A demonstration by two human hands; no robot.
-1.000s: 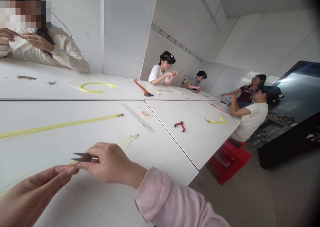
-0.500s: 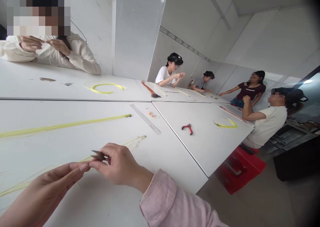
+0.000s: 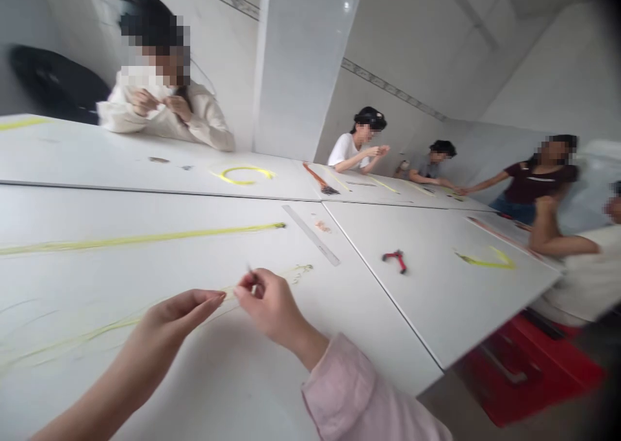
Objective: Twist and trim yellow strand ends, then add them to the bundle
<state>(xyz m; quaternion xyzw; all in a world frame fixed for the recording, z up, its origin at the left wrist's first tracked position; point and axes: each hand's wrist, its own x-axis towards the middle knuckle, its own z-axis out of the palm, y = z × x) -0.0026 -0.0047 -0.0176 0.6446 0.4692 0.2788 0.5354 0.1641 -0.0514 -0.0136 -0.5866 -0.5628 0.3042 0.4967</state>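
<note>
- Yellow threads (image 3: pixel 111 324), thin and pale, lie across the near bench (image 3: pixel 218 389) and run under the person's left hand (image 3: pixel 179 318) towards a small tangle of dark hooks (image 3: pixel 301 271).
- Left hand: open, fingers together and stretched towards the right hand (image 3: pixel 272 305), just beside it; whether it touches a thread is hard to tell.
- Right hand: pinched, thumb and fingers closed on a dark metal tip (image 3: pixel 249 269). Fingers hide most of it, and blur hides what it belongs to. A pink sleeve (image 3: pixel 359 396) covers the forearm.
- Nothing stands between the hands and the threads.
- Around them: a long yellow bundle (image 3: pixel 140 237), a metal ruler (image 3: pixel 310 234), and pink bits (image 3: pixel 323 226) beside it.
- Next bench: red pliers (image 3: pixel 395 258) and a yellow loop (image 3: pixel 485 258).
- Far bench: a yellow ring (image 3: pixel 242 174) and an orange bundle (image 3: pixel 317 177) with dark ends.
- Co-workers: one in a cream jacket (image 3: pixel 165 111) with both hands raised, one in a white T-shirt (image 3: pixel 356 147), one in a grey shirt (image 3: pixel 429 160), one in a maroon top (image 3: pixel 538 182) reaching across, and one in a pale top (image 3: pixel 582 279) cut off by the right edge.
- A red stool (image 3: pixel 528 376) sits on the floor below.
- The ruler's markings are too blurred to read.
</note>
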